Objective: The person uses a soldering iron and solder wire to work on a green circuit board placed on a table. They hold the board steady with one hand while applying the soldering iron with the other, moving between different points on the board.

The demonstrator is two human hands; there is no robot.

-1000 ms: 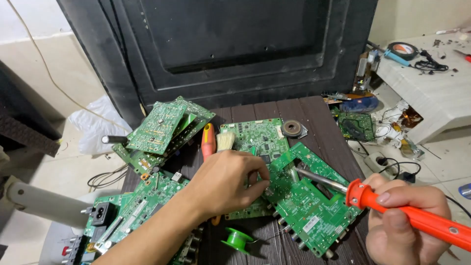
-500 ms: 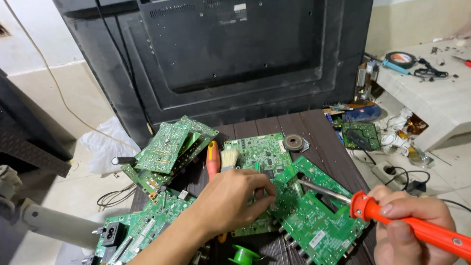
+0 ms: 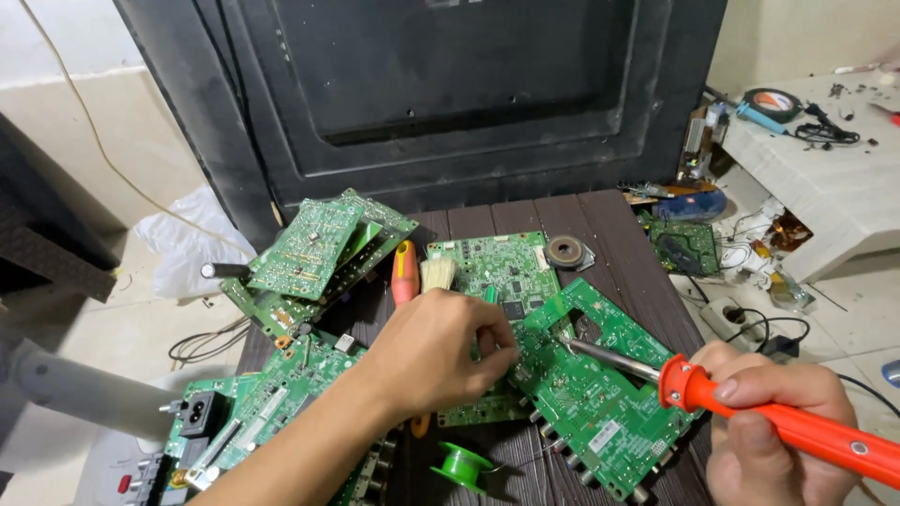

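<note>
At frame centre, the left hand (image 3: pixel 441 351) is pinching the green circuit board (image 3: pixel 600 394) on the counter (image 3: pixel 600 225); the right hand (image 3: pixel 759 422), lower right, is gripping the orange soldering iron (image 3: pixel 787 422). The board is probably light, stiff, fragile, best held by its edges

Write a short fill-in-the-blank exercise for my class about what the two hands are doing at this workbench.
1. The right hand grips a soldering iron with an ____ handle.
2. The left hand rests on a ____ circuit board.
3. A green spool lies on the dark wooden ____.
4. The iron's metal tip touches the ____.

Missing words: orange; green; table; circuit board
</note>
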